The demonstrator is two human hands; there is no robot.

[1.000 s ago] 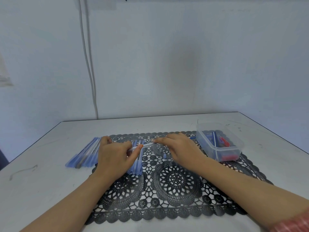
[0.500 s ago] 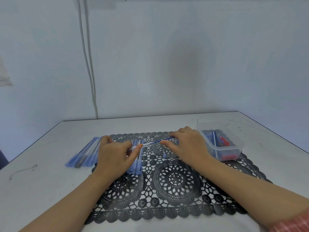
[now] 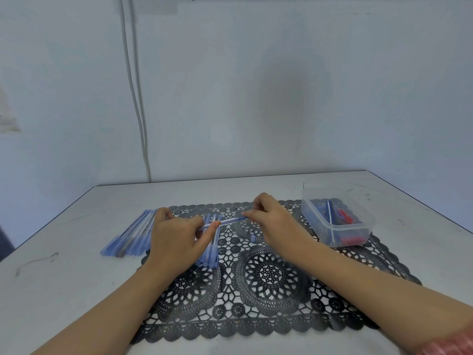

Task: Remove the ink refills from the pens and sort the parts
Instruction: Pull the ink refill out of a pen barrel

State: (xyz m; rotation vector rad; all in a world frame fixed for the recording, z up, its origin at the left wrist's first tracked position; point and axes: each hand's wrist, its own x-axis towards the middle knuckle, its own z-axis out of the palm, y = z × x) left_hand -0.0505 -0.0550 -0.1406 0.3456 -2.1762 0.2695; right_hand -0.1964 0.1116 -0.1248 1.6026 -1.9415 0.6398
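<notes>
My left hand (image 3: 176,237) grips a pen barrel low over the black lace mat (image 3: 266,275). My right hand (image 3: 275,220) pinches the thin blue ink refill (image 3: 230,221), which stretches between both hands, partly drawn out of the barrel. A row of blue pens (image 3: 130,234) lies on the table left of the mat. A second group of blue pen barrels (image 3: 211,249) lies on the mat under my left hand, partly hidden. A small blue cap (image 3: 253,238) sits on the mat below the refill.
A clear plastic container (image 3: 335,216) stands at the mat's right, holding blue refills and red pieces. The white table (image 3: 64,278) reaches a wall at the back, where a cable (image 3: 138,111) runs down.
My right hand has moved right, away from the left hand, and more of the blue refill shows between them. The left hand has stayed in place.
</notes>
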